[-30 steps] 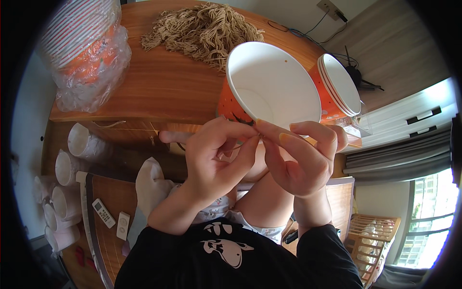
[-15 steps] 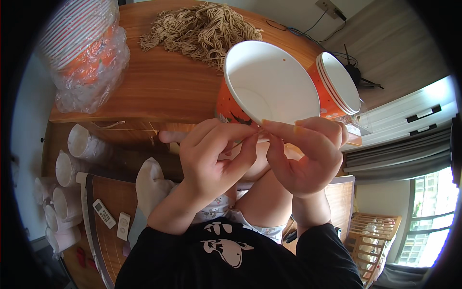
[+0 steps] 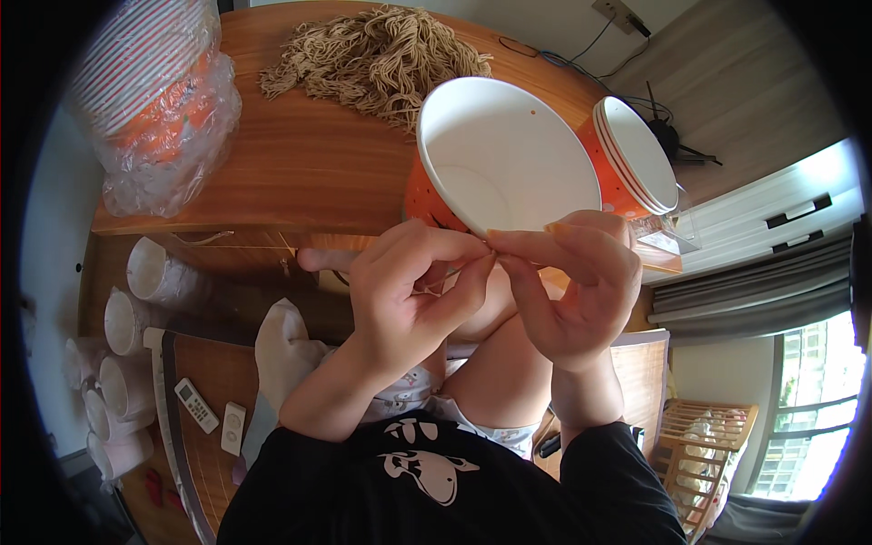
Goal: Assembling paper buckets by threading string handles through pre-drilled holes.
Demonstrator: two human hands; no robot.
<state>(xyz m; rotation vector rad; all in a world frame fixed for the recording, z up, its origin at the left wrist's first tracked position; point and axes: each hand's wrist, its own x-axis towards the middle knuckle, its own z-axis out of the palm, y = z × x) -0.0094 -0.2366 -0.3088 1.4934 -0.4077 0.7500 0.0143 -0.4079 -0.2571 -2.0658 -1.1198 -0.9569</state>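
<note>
One large orange paper cup with a white inside [image 3: 504, 154] tilts at the wooden table's [image 3: 300, 173] near edge, its rim pinched by the left hand [image 3: 413, 300] and the right hand [image 3: 572, 286], fingertips closed together on a thin beige string [image 3: 434, 292]. Just right stands one stack of matching orange cups [image 3: 636, 154]; behind lies one heap of beige string [image 3: 377, 59], and far left one plastic-wrapped cup stack [image 3: 154, 91].

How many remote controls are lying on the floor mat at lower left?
2: a longer white remote on the mat's left part, and a shorter white remote just right of it, beside the socked foot. Others could be hidden.
</note>
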